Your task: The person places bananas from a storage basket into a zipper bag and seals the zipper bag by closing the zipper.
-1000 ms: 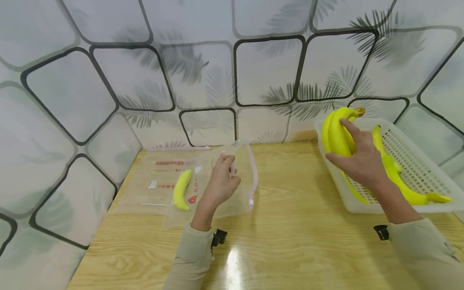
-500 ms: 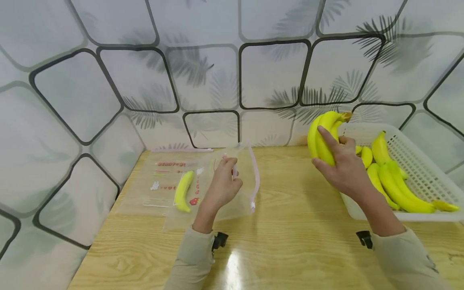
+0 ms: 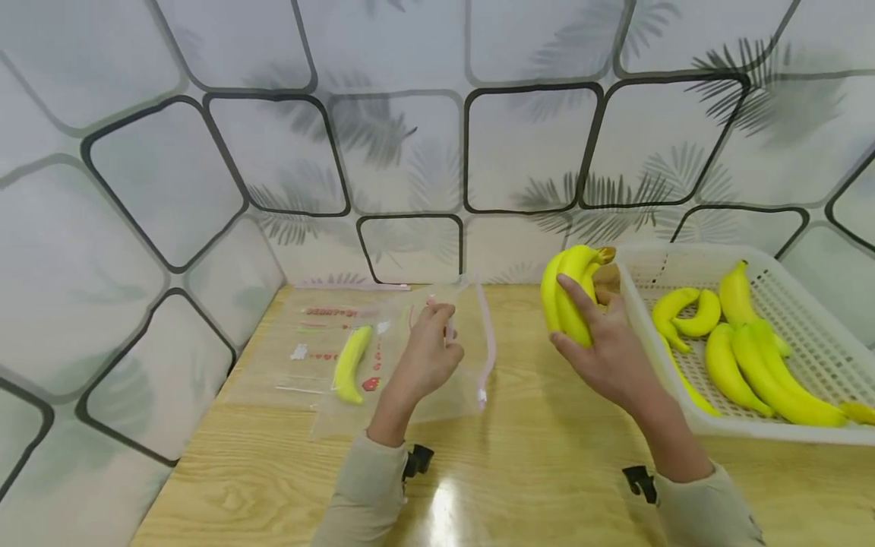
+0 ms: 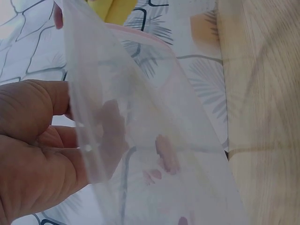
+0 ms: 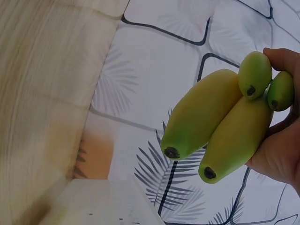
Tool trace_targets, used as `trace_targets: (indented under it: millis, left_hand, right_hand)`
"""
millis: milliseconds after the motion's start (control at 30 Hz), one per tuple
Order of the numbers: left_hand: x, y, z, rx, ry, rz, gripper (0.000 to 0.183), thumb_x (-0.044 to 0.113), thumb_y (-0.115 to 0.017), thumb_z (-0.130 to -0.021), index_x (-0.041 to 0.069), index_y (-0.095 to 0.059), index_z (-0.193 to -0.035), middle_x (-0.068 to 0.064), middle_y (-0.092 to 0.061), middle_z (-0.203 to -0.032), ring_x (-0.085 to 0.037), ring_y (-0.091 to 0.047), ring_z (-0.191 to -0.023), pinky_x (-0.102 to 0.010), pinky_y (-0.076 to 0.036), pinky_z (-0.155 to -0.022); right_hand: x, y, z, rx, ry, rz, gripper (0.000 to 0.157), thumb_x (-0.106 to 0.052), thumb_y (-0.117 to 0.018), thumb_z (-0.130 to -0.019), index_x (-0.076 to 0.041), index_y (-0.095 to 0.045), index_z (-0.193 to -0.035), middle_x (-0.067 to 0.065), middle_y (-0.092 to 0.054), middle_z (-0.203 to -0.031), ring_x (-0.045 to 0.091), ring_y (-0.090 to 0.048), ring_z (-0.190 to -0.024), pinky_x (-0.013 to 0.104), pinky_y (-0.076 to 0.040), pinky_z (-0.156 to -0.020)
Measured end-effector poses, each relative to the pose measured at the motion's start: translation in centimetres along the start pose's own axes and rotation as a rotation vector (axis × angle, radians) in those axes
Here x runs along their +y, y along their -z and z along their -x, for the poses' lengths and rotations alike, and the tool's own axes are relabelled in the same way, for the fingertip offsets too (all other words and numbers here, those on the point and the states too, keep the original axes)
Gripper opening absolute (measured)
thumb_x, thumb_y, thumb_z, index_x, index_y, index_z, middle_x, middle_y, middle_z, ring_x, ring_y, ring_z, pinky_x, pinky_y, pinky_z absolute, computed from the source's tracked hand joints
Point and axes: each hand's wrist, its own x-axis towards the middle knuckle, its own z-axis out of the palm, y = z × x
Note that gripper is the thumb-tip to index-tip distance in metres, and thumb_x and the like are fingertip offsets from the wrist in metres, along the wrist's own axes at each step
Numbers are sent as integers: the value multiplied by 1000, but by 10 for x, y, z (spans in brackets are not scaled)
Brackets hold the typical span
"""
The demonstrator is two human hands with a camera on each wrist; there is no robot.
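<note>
My left hand [image 3: 425, 353] pinches the upper edge of a clear zip bag [image 3: 468, 380] with a pink slider strip. In the left wrist view the film of the bag [image 4: 154, 122] stands up between thumb and fingers. A single yellow banana [image 3: 350, 365] lies at the bag's left part; whether inside it I cannot tell. My right hand [image 3: 615, 365] grips a bunch of bananas [image 3: 569, 300] above the table, left of the basket. Seen from the right wrist, the bunch [image 5: 225, 112] has several bananas with dark tips pointing at the camera.
Another clear printed bag [image 3: 273, 380] lies flat at the left, partly under the held one. On the right, a white perforated basket [image 3: 766, 429] holds several bananas [image 3: 745, 372]. A patterned wall [image 3: 410, 167] rises behind the wooden table [image 3: 533, 471].
My right hand has carried the bunch of bananas left and down, out from over the basket toward the bag. The left hand keeps its hold on the bag. The view has shifted slightly.
</note>
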Motion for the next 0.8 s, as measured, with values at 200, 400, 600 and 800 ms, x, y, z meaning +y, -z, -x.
trace_targets:
  millis: [200,400,600,800]
  left_hand:
    - [1,-6,0,-8,-22,-11,66,-11,-53,-80,-11,-40,-145,-27,-38,-148,-31,-53,-115,-43,-47,-94]
    - [1,-8,2,-3,-29,-47,65,-12,-51,-80,-12,-40,-144,-25,-37,-150,-31,-58,-110,-43,-50,-91]
    - [4,-11,4,-7,-66,-76,64,-12,-51,-80,-13,-41,-143,-25,-38,-148,-31,-59,-106,-40,-51,-85]
    - [7,-16,3,15,-110,-120,61,-14,-54,-80,-13,-45,-140,-26,-42,-144,-31,-62,-102,-42,-54,-87]
  right_hand:
    - [4,-12,4,-122,-63,-108,75,-24,-69,-91,-36,-31,-155,31,-41,-126,24,-48,-65,34,-40,-56]
    - [7,-17,5,-200,-69,-151,73,-25,-69,-92,-35,-34,-154,28,-41,-127,22,-47,-68,33,-41,-58]
    - [7,-22,5,-289,-15,-208,75,-25,-72,-89,-38,-34,-154,20,-45,-124,20,-49,-74,33,-44,-61]
    - [5,-26,8,-409,60,-291,76,-25,-73,-89,-41,-34,-153,16,-45,-122,17,-50,-78,30,-48,-63]
